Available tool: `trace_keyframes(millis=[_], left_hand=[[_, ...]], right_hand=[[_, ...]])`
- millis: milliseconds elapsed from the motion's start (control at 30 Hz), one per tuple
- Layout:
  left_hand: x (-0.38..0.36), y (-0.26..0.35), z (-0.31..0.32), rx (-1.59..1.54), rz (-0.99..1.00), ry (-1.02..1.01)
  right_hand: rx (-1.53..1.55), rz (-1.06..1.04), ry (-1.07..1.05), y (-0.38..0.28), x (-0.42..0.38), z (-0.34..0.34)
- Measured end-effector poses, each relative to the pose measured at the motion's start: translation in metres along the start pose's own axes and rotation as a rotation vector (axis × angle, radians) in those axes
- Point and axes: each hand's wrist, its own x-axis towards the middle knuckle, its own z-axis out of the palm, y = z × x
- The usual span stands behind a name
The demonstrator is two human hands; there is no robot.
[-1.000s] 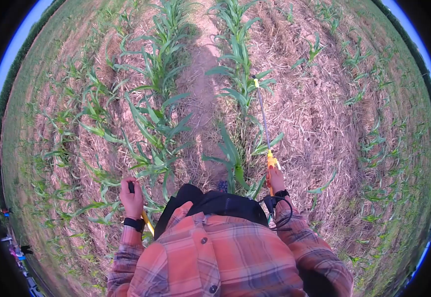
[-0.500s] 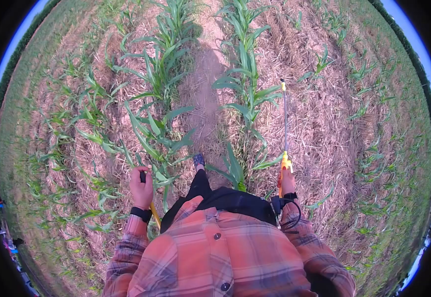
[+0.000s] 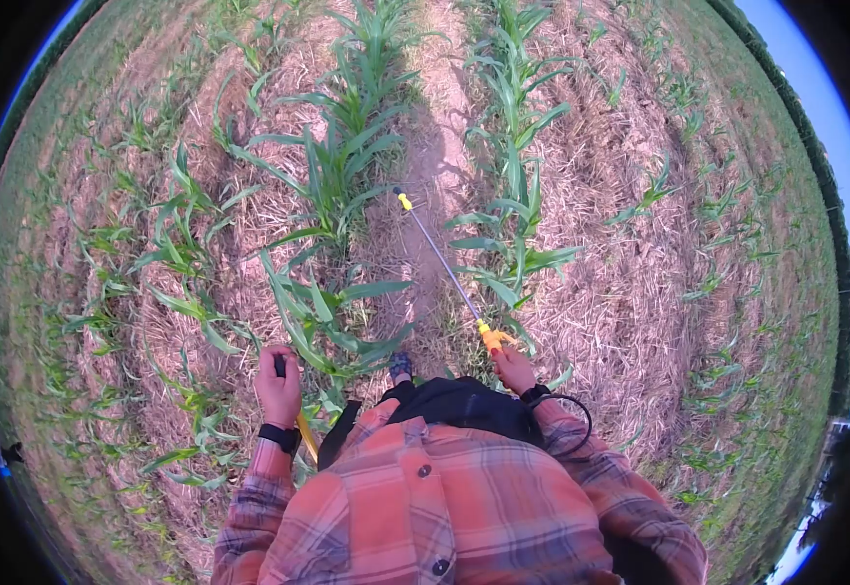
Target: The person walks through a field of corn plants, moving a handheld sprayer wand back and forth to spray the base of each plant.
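Observation:
My right hand [image 3: 514, 371] is closed around the yellow handle of a sprayer wand [image 3: 444, 263]. Its thin metal tube slants forward and left, so the yellow and black nozzle tip [image 3: 404, 200] hangs over the bare strip between two rows of young corn. On the other side, my left hand [image 3: 278, 388] is wrapped round a black-ended grip [image 3: 279, 365]. A yellow-orange bar [image 3: 306, 437] runs below that hand toward my hip, seemingly part of the same lever. Whether any spray leaves the nozzle cannot be made out.
Corn plants [image 3: 332, 185] line the left of the strip, and another corn row [image 3: 517, 195] stands on the right. Dry straw [image 3: 620, 292] covers the soil between rows. One patterned shoe [image 3: 400, 366] shows below me. Trees [image 3: 815, 156] edge the field.
The wand has swung left, from over the straw right of the right corn row to over the strip between rows. My right hand moved left with it; my left hand stays closed, slightly lower.

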Motion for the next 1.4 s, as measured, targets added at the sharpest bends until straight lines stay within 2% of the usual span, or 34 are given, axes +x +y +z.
trace_keyframes(millis=[67,133,200,333,367,467,533,567,600,700,833,1033,1133,1233,1333,1400], left_hand=[[0.010,-0.003,0.001,0.003,-0.001,-0.007],[0.022,0.004,0.005,-0.022,0.013,0.023],[0.031,0.003,0.009,-0.023,0.031,0.054],[0.048,0.014,0.014,0.027,0.110,0.146],[0.061,0.021,0.014,-0.011,-0.110,0.101],[0.094,0.039,0.033,0.003,-0.012,0.133],[0.118,0.057,0.053,0.022,-0.007,0.139],[0.128,0.066,0.064,0.039,0.029,0.123],[0.138,0.078,0.073,0.052,0.065,0.111],[0.176,0.096,0.101,0.100,0.089,0.073],[0.200,0.107,0.128,0.120,0.049,0.055],[0.232,0.133,0.152,0.113,0.047,0.030],[0.252,0.127,0.160,0.160,0.087,-0.019],[0.278,0.128,0.177,0.165,0.163,0.015],[0.314,0.131,0.190,0.077,0.064,-0.032],[0.335,0.132,0.193,0.076,0.099,-0.004]], right_hand=[[-0.122,-0.077,-0.139,-0.012,0.011,0.008],[-0.089,-0.027,-0.183,-0.049,0.012,0.007],[-0.262,-0.137,-0.291,-0.061,0.024,0.005],[-0.226,-0.153,-0.350,-0.067,0.053,0.004],[-0.213,-0.173,-0.349,-0.069,0.077,0.000],[-0.222,-0.138,-0.247,-0.064,0.119,-0.010],[-0.258,-0.207,-0.035,-0.073,0.136,-0.026],[-0.185,-0.096,-0.097,-0.076,0.145,-0.040],[-0.177,-0.092,-0.091,-0.072,0.152,-0.051],[0.137,0.118,0.053,-0.092,0.181,-0.090],[0.368,0.198,0.170,-0.093,0.213,-0.135],[0.614,0.197,0.326,-0.116,0.243,-0.182],[0.608,0.175,0.393,-0.122,0.256,-0.190],[0.587,0.209,0.382,-0.134,0.270,-0.192],[0.571,0.208,0.357,-0.152,0.289,-0.184],[0.470,0.247,0.279,-0.166,0.304,-0.174]])
